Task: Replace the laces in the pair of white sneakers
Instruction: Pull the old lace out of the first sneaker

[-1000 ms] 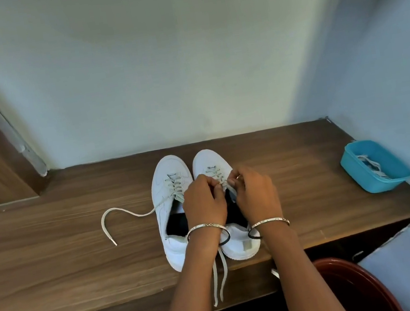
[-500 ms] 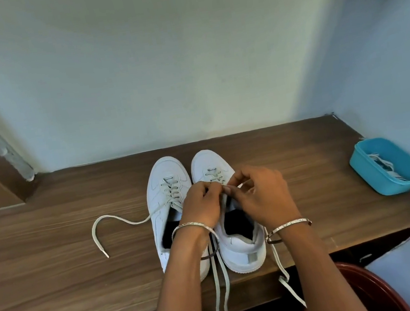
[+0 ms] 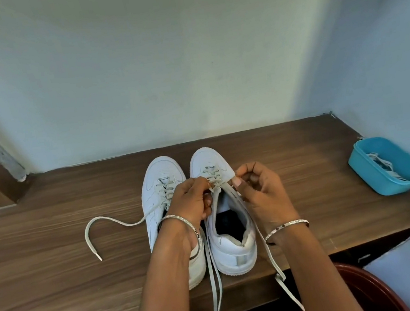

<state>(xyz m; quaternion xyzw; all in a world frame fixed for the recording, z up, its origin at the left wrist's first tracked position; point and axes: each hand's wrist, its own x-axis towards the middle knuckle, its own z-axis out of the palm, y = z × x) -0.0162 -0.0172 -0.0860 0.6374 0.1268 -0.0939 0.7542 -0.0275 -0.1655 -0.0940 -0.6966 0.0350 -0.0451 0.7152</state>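
Woodgrain shelf (image 3: 58, 288) meets pale matte wall (image 3: 156, 68); left hand (image 3: 192, 201) and right hand (image 3: 261, 192) each pinch flat lace (image 3: 293, 295) on smooth mid-frame sneaker (image 3: 235, 248).

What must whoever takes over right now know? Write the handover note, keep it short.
Left hand: pinches the lace at the upper eyelets of the right-side sneaker.
Right hand: pinches the same lace's other strand.
Lace ends hang over the shelf edge.
Left-side sneaker stands beside it, one lace end trailing on the shelf.
Blue tub at right holds more laces.
Done: both sneakers laced across the lower eyelets.
To do: upper eyelets and tying; whether these laces are new, I cannot tell.
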